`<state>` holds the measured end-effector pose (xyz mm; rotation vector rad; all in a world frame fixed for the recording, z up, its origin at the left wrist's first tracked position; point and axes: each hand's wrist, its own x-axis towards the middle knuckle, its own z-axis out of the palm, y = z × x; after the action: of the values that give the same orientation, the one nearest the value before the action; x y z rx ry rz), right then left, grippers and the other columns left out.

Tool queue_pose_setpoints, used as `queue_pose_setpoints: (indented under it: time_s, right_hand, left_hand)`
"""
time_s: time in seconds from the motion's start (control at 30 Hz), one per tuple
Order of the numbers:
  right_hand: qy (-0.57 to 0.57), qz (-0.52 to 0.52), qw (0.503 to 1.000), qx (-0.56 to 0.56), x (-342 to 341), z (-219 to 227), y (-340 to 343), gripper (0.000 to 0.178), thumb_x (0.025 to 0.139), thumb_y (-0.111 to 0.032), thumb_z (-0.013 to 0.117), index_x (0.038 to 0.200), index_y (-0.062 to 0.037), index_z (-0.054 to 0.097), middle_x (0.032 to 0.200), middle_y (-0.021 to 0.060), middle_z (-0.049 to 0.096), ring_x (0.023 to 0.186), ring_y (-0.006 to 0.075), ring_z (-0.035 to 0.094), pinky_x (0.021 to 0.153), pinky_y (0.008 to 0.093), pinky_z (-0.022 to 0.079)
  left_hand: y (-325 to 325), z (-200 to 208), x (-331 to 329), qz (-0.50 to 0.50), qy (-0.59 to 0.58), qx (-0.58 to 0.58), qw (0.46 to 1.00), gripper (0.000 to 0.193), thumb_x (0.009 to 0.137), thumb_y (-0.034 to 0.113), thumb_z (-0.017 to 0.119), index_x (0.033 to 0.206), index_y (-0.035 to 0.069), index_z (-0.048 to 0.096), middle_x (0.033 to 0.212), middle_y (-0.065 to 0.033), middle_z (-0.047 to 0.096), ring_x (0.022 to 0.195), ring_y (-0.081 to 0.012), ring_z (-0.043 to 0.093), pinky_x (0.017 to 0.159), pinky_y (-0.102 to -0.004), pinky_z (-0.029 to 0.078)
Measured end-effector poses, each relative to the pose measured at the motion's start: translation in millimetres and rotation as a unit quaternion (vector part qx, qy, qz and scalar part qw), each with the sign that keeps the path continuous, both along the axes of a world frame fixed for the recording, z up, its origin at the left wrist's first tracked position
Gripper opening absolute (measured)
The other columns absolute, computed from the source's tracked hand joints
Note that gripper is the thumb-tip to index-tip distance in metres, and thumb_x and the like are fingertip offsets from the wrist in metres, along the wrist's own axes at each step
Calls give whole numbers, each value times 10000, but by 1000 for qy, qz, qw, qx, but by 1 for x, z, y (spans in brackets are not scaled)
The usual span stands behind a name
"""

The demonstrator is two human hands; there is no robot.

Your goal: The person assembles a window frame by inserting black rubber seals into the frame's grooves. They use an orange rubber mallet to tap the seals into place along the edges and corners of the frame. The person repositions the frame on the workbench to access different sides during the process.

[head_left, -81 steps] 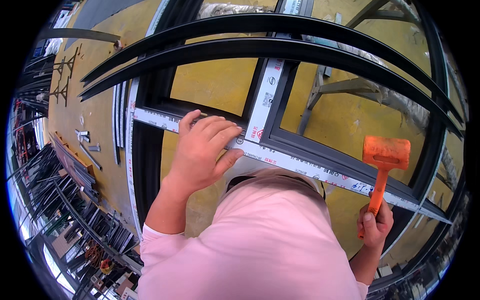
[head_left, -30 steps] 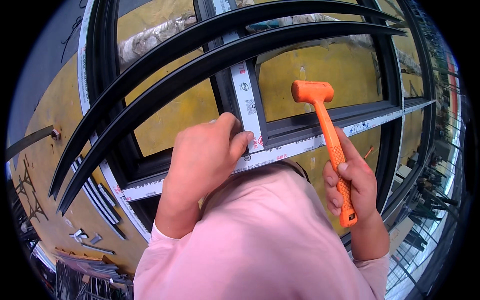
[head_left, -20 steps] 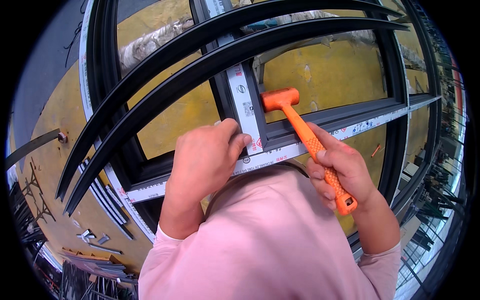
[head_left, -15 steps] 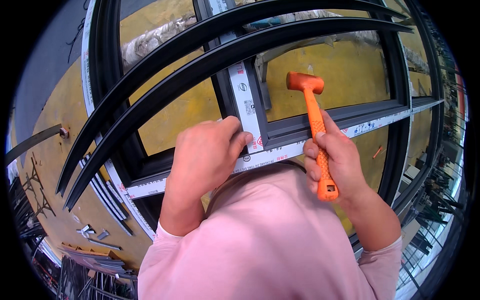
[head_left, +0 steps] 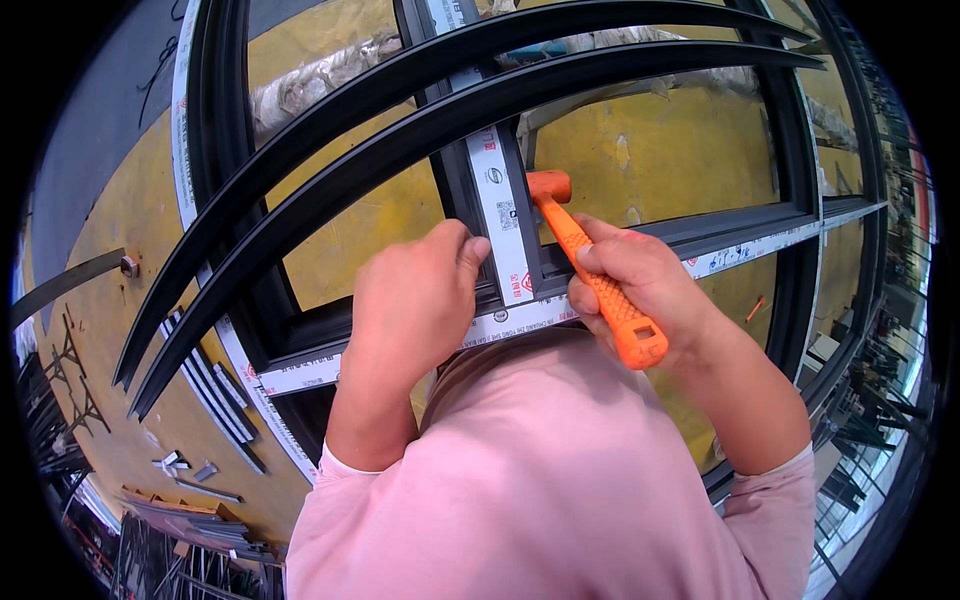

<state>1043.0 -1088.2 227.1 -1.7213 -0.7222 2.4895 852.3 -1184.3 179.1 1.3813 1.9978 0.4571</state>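
An orange mallet is gripped by its textured handle in my right hand. Its head is at the right edge of the upright bar, which carries white printed film; whether it touches the bar I cannot tell. My left hand is closed, thumb against the bent fingers, at the lower corner of the left opening in a dark window frame. Anything inside that hand is hidden. Across the frame, beyond both hands, lie two long, curved-looking black strips.
Below the frame is a yellow-brown surface, with a plastic-wrapped roll farther off. Several thin metal profiles and small metal pieces lie at left. Racks of dark stock stand at right.
The mallet has swung left and tilted, its head coming from over the right opening to the upright bar. My right hand moved left with it. My left hand stays nearly in place.
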Motion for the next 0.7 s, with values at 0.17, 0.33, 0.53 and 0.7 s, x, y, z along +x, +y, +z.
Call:
queue_pose_setpoints:
  time_s: [0.17,0.33,0.53,0.7]
  right_hand:
    - [57,-60,997,1,26,11,4,552,1022,-176,436,1557,-88,335,725,71,580,433,166,541,384,311,469]
    - [51,-120,991,22,43,13,-9,570,1015,-157,437,1564,-72,308,732,86,593,415,191,561,382,323,501]
    - [-7,-201,971,130,34,9,-10,524,1022,-161,441,1529,-89,332,754,72,596,454,188,589,429,336,565]
    - [8,-5,1000,0,-2,11,-22,492,1017,-136,441,1500,-108,353,711,55,576,443,175,565,388,311,505]
  left_hand:
    - [-5,-13,-13,146,62,68,985,221,1025,250,555,962,63,655,776,-179,699,722,-404,674,675,-488,519]
    - [-7,-11,-14,130,69,66,987,217,1027,235,564,986,57,680,804,-120,729,767,-341,709,699,-420,529]
    - [-7,-9,-11,117,64,86,987,205,1012,241,559,951,67,649,806,-143,706,774,-368,687,670,-488,521]
    - [-1,-8,-5,120,81,104,984,185,1005,223,568,931,69,638,788,-128,700,762,-355,686,645,-486,522]
